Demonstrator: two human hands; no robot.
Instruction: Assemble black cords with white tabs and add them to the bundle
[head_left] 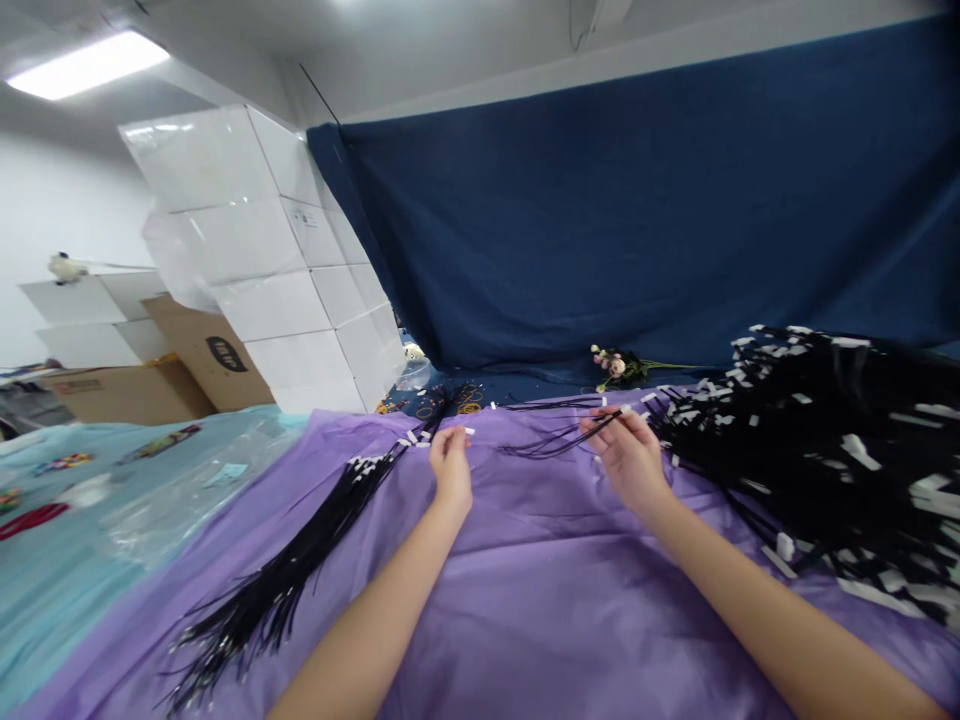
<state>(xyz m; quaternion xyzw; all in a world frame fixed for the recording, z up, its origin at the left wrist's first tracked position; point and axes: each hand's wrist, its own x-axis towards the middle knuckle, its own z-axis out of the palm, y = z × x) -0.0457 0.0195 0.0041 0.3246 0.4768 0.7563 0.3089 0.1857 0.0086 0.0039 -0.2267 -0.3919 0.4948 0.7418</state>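
Above purple cloth (525, 600), the right grip (631, 458) pinches black cords (547, 446) trailing sideways, leftward; the left grip (451, 468) pinches a white tag (470, 431).

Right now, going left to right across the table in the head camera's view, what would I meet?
A slim bright-red item → a long bundle of thin black cords with white ends → the bare left hand → the bare right hand → a large heap of black cords with white tags.

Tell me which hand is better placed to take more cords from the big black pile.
Likely the right hand: it is beside the big pile, holding some black cords; the left hand is farther off, nearer the neat bundle.
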